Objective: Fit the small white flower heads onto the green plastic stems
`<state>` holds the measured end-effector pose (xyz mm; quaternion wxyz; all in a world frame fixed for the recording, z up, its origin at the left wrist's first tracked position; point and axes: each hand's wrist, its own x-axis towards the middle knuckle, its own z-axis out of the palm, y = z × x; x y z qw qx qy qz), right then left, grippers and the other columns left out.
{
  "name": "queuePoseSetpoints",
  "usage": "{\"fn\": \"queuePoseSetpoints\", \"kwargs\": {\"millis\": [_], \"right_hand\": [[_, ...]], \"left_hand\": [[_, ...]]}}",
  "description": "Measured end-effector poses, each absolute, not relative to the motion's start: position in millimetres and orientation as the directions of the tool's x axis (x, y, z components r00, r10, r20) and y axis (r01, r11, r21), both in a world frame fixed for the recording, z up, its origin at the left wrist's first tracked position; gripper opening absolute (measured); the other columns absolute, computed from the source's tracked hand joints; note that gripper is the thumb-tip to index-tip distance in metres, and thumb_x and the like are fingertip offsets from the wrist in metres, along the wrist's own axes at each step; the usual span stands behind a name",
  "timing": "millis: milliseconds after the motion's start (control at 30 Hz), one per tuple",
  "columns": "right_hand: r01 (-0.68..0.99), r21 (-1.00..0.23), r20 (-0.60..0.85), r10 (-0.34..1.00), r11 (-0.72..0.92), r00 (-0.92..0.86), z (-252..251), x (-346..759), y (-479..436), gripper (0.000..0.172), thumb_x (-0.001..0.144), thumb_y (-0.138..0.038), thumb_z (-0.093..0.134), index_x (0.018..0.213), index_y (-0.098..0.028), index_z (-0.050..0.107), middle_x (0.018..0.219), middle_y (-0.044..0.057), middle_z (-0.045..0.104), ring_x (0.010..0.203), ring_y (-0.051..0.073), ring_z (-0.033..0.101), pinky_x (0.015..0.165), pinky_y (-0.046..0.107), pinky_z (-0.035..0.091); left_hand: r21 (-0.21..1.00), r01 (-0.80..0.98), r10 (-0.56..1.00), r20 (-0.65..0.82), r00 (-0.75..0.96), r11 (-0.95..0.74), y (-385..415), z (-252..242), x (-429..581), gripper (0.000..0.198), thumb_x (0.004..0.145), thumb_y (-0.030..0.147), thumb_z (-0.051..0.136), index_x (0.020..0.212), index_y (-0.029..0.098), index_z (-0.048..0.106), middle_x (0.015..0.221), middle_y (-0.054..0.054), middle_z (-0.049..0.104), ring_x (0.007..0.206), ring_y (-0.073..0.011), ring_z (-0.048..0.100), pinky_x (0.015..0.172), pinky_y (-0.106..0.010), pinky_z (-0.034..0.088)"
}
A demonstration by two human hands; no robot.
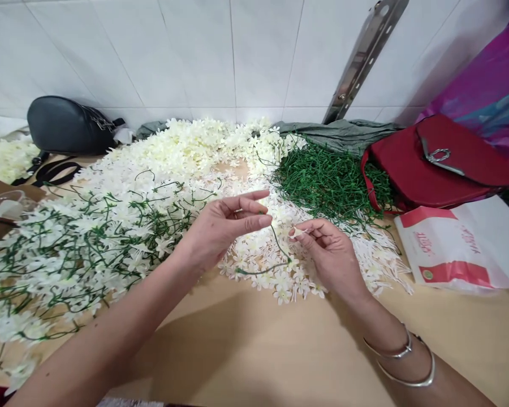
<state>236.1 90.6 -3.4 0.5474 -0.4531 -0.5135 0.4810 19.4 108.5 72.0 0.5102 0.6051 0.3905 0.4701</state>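
Blossoms (186,147) lie all around: left hand (220,226) pinches green stem (280,244), right hand (328,254) seemingly a petal (297,232).

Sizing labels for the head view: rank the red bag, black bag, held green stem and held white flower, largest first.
1. red bag
2. black bag
3. green stem, in the left hand
4. white flower, in the right hand; smallest, though nearest the camera

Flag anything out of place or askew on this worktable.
A metal bar leans slantwise against the tiled wall, top right. Below it, the red handbag overlaps the edge of the pile of green stems. Nothing else stands out.
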Motion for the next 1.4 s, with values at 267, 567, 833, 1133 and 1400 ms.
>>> {"fn": "queuePoseSetpoints", "kwargs": {"millis": [267, 567, 833, 1133, 1400], "right_hand": [[-0.103, -0.989, 0.105, 0.994, 0.104, -0.006, -9.3, 240.8, 88.9, 0.023, 0.084, -0.043, 0.081, 0.094, -0.026, 0.069, 0.088, 0.001, 0.077, 0.082, 0.018, 0.073, 0.081, 0.034, 0.057], [-0.177, -0.980, 0.107, 0.992, 0.093, -0.070, -0.8, 240.5, 84.4, 0.019, 0.081, -0.039, 0.086, 0.090, -0.027, 0.074, 0.085, -0.001, 0.076, 0.081, 0.015, 0.069, 0.081, 0.031, 0.054], [-0.067, -0.997, 0.057, 0.980, 0.045, -0.189, 5.1, 244.5, 77.8, 0.026, 0.078, -0.051, 0.087, 0.088, -0.029, 0.076, 0.075, -0.001, 0.068, 0.069, 0.017, 0.060, 0.062, 0.032, 0.049], [-0.032, -0.999, 0.034, 0.967, 0.026, -0.254, 6.5, 246.9, 75.7, 0.025, 0.080, -0.050, 0.086, 0.089, -0.028, 0.077, 0.076, 0.000, 0.072, 0.066, 0.015, 0.062, 0.060, 0.029, 0.049], [-0.028, -1.000, 0.009, 0.954, 0.000, -0.299, 10.2, 245.0, 77.5, 0.014, 0.082, -0.038, 0.085, 0.086, -0.027, 0.077, 0.075, -0.002, 0.072, 0.065, 0.012, 0.064, 0.059, 0.026, 0.051]], "left_hand": [[0.977, -0.195, 0.968, 0.129, 0.216, -0.086, 80.4, 47.5, 21.8, 0.028, 0.091, 0.047, 0.078, 0.090, 0.022, 0.064, 0.086, -0.002, 0.079, 0.090, -0.0188, 0.080, 0.090, -0.036, 0.067], [0.992, -0.119, 0.955, 0.084, 0.285, -0.052, 70.3, 18.0, 35.0, 0.030, 0.087, 0.039, 0.082, 0.111, 0.022, 0.078, 0.093, -0.004, 0.081, 0.080, -0.0151, 0.078, 0.078, -0.028, 0.065], [0.994, -0.088, 0.974, 0.079, 0.213, -0.061, 70.5, 20.8, 35.9, 0.027, 0.079, 0.040, 0.089, 0.085, 0.016, 0.079, 0.079, -0.003, 0.077, 0.071, -0.0107, 0.069, 0.069, -0.022, 0.056], [0.990, 0.021, 0.949, 0.130, 0.286, -0.142, 68.7, 23.5, 36.5, 0.022, 0.092, 0.038, 0.077, 0.094, 0.016, 0.076, 0.080, -0.003, 0.075, 0.070, -0.0105, 0.066, 0.068, -0.022, 0.054], [0.956, 0.129, 0.918, 0.206, 0.339, -0.263, 68.8, 23.0, 35.4, 0.019, 0.095, 0.034, 0.073, 0.093, 0.015, 0.073, 0.082, -0.004, 0.075, 0.071, -0.0107, 0.068, 0.068, -0.021, 0.055]]}}
